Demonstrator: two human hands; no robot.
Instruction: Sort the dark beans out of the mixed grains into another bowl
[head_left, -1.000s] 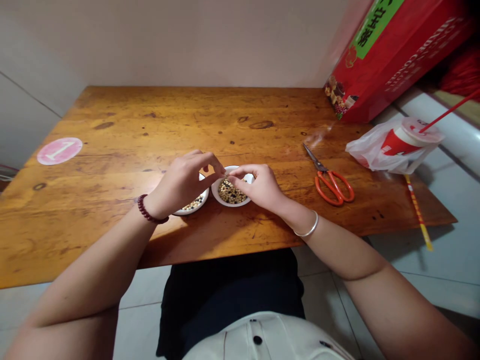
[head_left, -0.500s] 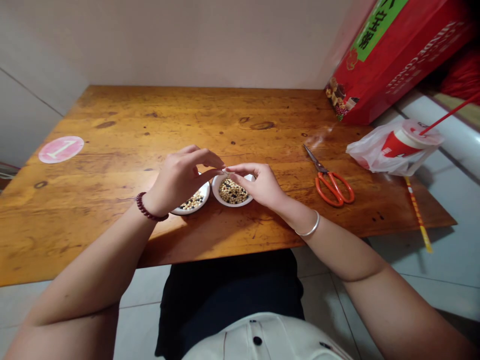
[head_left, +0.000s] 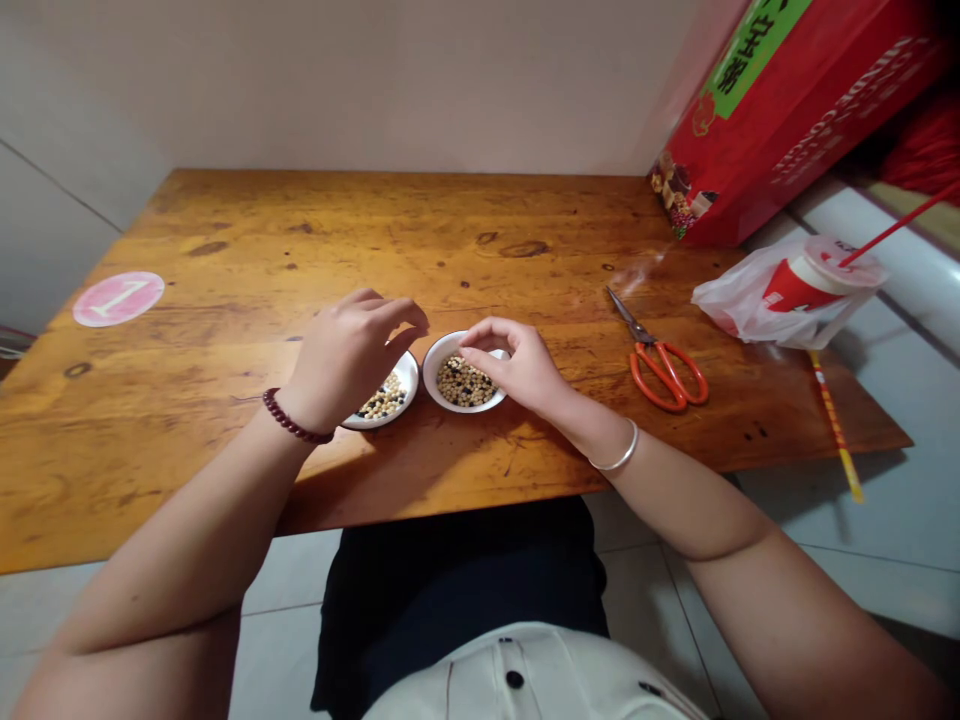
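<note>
Two small white dishes stand side by side near the front edge of a wooden table [head_left: 450,230]. The left dish [head_left: 409,374] holds mostly pale beans with a few dark ones. The right dish [head_left: 434,362] holds a fuller mix of pale and black beans [head_left: 461,384]. My left hand [head_left: 346,355], with a dark bead bracelet, hovers over the left dish, fingertips curled together in a pinch. My right hand [head_left: 521,368], with a silver bangle, rests at the right dish, thumb and fingers pinched over its far rim. What either pinch holds is too small to see.
Orange-handled scissors [head_left: 664,371] lie to the right of the dishes. Further right is a plastic bag with a red cup [head_left: 795,288] and a striped straw [head_left: 836,425]. A red carton [head_left: 780,110] stands at the back right corner. A pink round sticker [head_left: 118,298] marks the left side.
My left hand has drawn back leftward from the right dish, where its fingertips met my right hand's, and now sits over the left dish. My right hand stayed at the right dish.
</note>
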